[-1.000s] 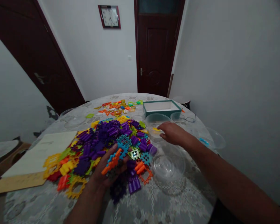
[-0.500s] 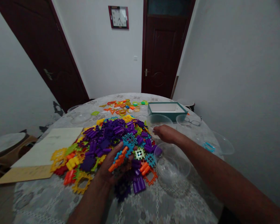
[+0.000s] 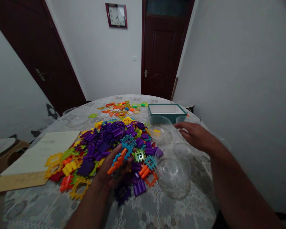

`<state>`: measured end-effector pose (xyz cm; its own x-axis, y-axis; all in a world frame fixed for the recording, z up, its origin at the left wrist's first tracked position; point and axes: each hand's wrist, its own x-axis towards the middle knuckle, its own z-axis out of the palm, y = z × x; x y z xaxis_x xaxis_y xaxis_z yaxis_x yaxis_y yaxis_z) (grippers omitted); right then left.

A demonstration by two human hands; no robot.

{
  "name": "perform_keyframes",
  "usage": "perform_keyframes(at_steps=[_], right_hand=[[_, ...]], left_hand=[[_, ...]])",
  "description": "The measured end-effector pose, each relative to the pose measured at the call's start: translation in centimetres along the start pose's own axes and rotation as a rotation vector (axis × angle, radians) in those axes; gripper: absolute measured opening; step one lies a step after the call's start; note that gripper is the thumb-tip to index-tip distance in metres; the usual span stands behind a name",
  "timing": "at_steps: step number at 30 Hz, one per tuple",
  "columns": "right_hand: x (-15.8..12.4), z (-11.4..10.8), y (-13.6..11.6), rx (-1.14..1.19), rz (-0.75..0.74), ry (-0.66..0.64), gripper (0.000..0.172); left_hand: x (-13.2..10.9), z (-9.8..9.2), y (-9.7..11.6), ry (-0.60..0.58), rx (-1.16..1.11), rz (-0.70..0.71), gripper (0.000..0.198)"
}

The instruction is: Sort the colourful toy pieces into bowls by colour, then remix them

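Note:
My left hand (image 3: 113, 165) is closed around several interlocking plastic building pieces, blue ones (image 3: 128, 143) and an orange one (image 3: 117, 161), at the near edge of a mixed heap. Purple pieces (image 3: 113, 128) cover much of the top of this heap. To the right, my right hand (image 3: 193, 133) hovers over the clear plastic bowls, fingers stretched forward and thumb apart, with nothing seen in it. Left of its fingertips, a clear bowl (image 3: 165, 121) contains a yellow piece (image 3: 156, 131). Another clear bowl (image 3: 187, 168) stands nearer to me.
A green-rimmed box (image 3: 184, 112) stands behind the bowls. Loose orange and white pieces (image 3: 120, 109) lie at the far side of the table. On the left are a pale sheet (image 3: 43, 149) and a clear dish (image 3: 77, 120).
My right hand has moved right, away from the far clear bowl, and its fingers have spread. The yellow piece in that bowl now shows. My left hand keeps its pieces.

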<state>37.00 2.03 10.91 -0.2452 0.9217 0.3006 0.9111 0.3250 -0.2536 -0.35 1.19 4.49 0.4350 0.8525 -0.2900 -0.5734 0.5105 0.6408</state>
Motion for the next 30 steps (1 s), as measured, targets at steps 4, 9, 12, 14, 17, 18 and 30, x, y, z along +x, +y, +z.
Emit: perform_keyframes(at_steps=[4, 9, 12, 14, 17, 18, 30], right_hand=[[-7.3, 0.2, 1.8, -0.069, 0.123, -0.045, 0.042], [-11.7, 3.8, 0.2, -0.074, 0.012, -0.035, 0.065], [-11.5, 5.7, -1.2, -0.085, -0.027, -0.056, 0.076], [-10.9, 6.6, -1.7, -0.100, -0.020, -0.080, 0.077], [-10.0, 7.5, -1.9, -0.143, 0.015, -0.072, 0.072], [-9.7, 7.7, -1.8, -0.156, 0.018, -0.063, 0.069], [-7.6, 8.7, -1.5, -0.145, -0.043, 0.060, 0.079]], left_hand=[[-0.3, 0.4, 0.1, 0.026, 0.009, -0.031, 0.039], [-0.3, 0.3, -0.2, 0.061, 0.060, -0.044, 0.038], [-0.1, 0.3, -0.3, 0.070, 0.067, -0.059, 0.037], [0.0, 0.3, -0.3, 0.069, 0.074, -0.073, 0.038], [0.0, 0.2, -0.3, 0.069, 0.079, -0.065, 0.037], [0.0, 0.1, -0.3, 0.066, 0.079, -0.061, 0.036], [-0.2, 0.8, -0.2, 0.114, 0.061, -0.063, 0.028]])
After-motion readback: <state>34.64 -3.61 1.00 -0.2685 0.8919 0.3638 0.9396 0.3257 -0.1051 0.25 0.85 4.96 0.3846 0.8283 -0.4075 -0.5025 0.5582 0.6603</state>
